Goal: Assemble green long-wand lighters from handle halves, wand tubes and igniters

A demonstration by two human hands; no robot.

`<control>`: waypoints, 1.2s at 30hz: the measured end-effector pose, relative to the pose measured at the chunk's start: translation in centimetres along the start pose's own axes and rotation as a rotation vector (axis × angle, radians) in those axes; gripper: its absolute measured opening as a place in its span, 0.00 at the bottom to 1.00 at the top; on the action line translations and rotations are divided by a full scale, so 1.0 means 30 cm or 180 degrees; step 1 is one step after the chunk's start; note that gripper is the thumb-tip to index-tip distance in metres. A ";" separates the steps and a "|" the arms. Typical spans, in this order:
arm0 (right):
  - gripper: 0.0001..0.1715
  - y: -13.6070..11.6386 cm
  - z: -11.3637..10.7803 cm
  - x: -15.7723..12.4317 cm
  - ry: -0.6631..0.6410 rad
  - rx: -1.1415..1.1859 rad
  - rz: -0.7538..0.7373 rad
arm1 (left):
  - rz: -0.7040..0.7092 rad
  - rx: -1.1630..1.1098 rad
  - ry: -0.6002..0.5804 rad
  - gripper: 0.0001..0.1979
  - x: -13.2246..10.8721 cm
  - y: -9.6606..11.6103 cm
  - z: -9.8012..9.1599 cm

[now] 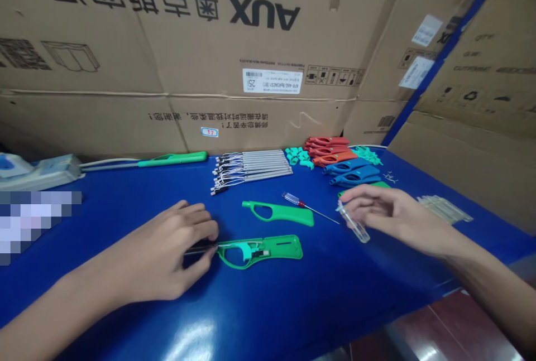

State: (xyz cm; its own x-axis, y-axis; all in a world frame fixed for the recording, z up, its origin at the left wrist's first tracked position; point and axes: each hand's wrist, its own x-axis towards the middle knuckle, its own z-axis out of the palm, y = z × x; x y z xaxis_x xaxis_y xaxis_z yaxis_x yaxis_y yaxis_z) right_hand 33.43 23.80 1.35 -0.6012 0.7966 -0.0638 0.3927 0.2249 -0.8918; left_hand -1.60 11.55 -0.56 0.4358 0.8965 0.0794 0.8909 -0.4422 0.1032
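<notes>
My left hand [178, 252] pinches the front end of a green lighter shell half [288, 248], near its metal tube, most of which my fingers hide. Inside that shell sit a teal trigger [242, 251] and a small black-and-white igniter part [260, 253]. Between the fingers of my right hand [381, 213] is a clear plastic fuel tank [355, 224], tilted above the table. A second green shell half [288, 214] lies just beyond the first. Beside it rests a screwdriver [307, 205] with a clear and red handle.
Metal lighter tubes [263, 163] with wires lie at the back, near teal triggers [298, 155], red shells [330, 152] and blue shells [354, 172]. More clear tanks [446, 208] sit right. A whole green lighter [176, 158] and power strip [54, 171] are left. Cardboard [209, 71] walls the blue table [259, 311].
</notes>
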 end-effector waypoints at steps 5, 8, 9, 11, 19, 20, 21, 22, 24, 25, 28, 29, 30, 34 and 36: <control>0.14 -0.080 0.111 0.124 -0.0629 0.0691 -0.0171 | -0.0060 -0.0193 0.0234 0.09 0.008 0.022 0.027; 0.12 -0.109 0.182 0.193 -0.0964 0.0918 -0.0174 | -0.0047 -0.0306 0.0445 0.12 0.015 0.037 0.044; 0.12 -0.115 0.204 0.210 -0.1037 0.0957 -0.0159 | -0.0036 -0.0341 0.0489 0.12 0.017 0.041 0.049; 0.11 -0.117 0.241 0.234 -0.1121 0.0980 -0.0101 | 0.0008 -0.0391 0.0551 0.14 0.020 0.049 0.059; 0.14 -0.076 0.305 0.195 -0.0947 0.0298 -0.0397 | -0.0036 -0.0574 0.0376 0.13 0.019 0.075 0.086; 0.15 -0.069 0.313 0.186 -0.0874 0.0157 -0.0498 | -0.0038 -0.0572 0.0348 0.13 0.019 0.076 0.087; 0.15 -0.062 0.322 0.179 -0.0800 0.0032 -0.0596 | -0.0034 -0.0563 0.0328 0.13 0.019 0.077 0.088; 0.15 -0.055 0.331 0.174 -0.0723 -0.0080 -0.0696 | -0.0032 -0.0553 0.0310 0.14 0.019 0.077 0.090; 0.14 -0.039 0.347 0.170 -0.0534 -0.0315 -0.0952 | -0.0030 -0.0542 0.0261 0.14 0.020 0.074 0.093; 0.12 -0.031 0.354 0.170 -0.0425 -0.0440 -0.1131 | -0.0030 -0.0545 0.0239 0.14 0.021 0.072 0.095; 0.08 -0.013 0.362 0.176 -0.0091 -0.0817 -0.1713 | -0.0037 -0.0545 0.0204 0.14 0.023 0.068 0.098; 0.08 -0.008 0.361 0.178 -0.0015 -0.0921 -0.1868 | -0.0038 -0.0539 0.0216 0.14 0.024 0.068 0.098; 0.08 -0.004 0.360 0.181 0.0042 -0.1009 -0.1987 | -0.0034 -0.0535 0.0232 0.14 0.024 0.068 0.097; 0.08 0.005 0.353 0.189 0.0166 -0.1301 -0.2138 | -0.0010 -0.0546 0.0278 0.13 0.024 0.071 0.091; 0.08 0.010 0.352 0.192 0.0255 -0.1415 -0.2137 | -0.0007 -0.0553 0.0282 0.13 0.022 0.071 0.091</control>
State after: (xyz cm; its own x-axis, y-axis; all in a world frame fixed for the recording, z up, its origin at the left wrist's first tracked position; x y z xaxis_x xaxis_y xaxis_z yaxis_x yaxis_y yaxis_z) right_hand 22.75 22.53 -4.01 -0.7620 0.4462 0.4693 0.2156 0.8582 -0.4658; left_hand 0.94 11.26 -2.99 0.4140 0.8952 0.1652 0.8531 -0.4449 0.2725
